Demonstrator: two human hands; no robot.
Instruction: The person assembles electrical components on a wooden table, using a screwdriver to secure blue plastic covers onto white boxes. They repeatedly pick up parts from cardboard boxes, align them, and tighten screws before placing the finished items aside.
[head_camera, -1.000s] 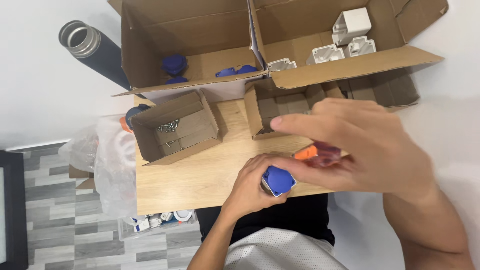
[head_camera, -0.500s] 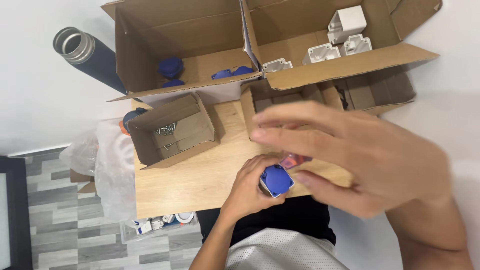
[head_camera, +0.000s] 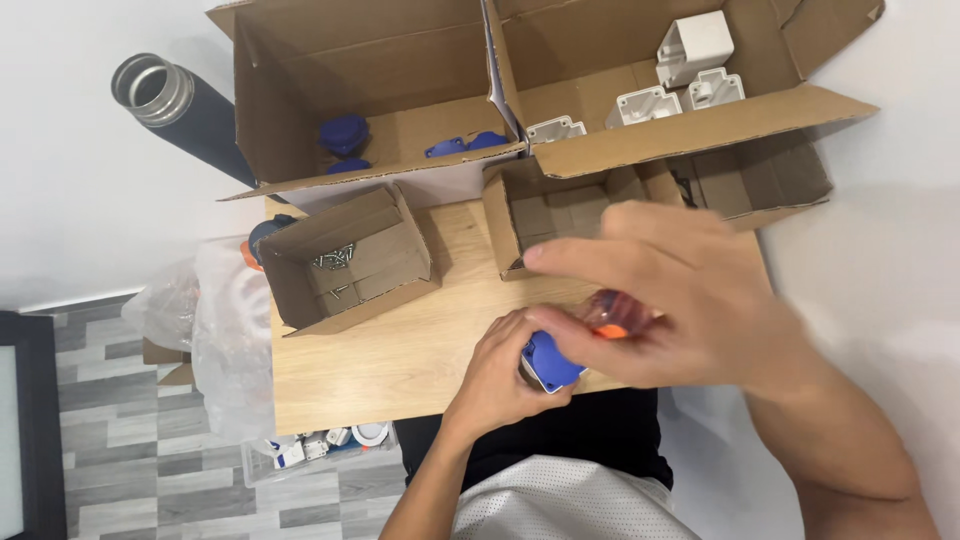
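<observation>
My left hand (head_camera: 497, 378) grips a blue plastic part (head_camera: 549, 362) with a white underside at the near edge of the wooden table (head_camera: 400, 355). Raised close to the camera and blurred, my right hand (head_camera: 680, 295) is closed around an orange and red handled tool (head_camera: 612, 317), likely a screwdriver, held right next to the blue part. The tool's tip is hidden behind my fingers.
A small open carton (head_camera: 345, 262) holding screws sits left of my hands. Another small carton (head_camera: 560, 210) lies behind them. Two large cartons at the back hold blue parts (head_camera: 345, 135) and white plastic housings (head_camera: 690, 50). A dark tube (head_camera: 175, 105) and a clear plastic bag (head_camera: 215, 320) are at left.
My right hand has moved slightly down and left over the blue part, with the orange tool turning in its fingers. The left hand keeps the blue part in place.
</observation>
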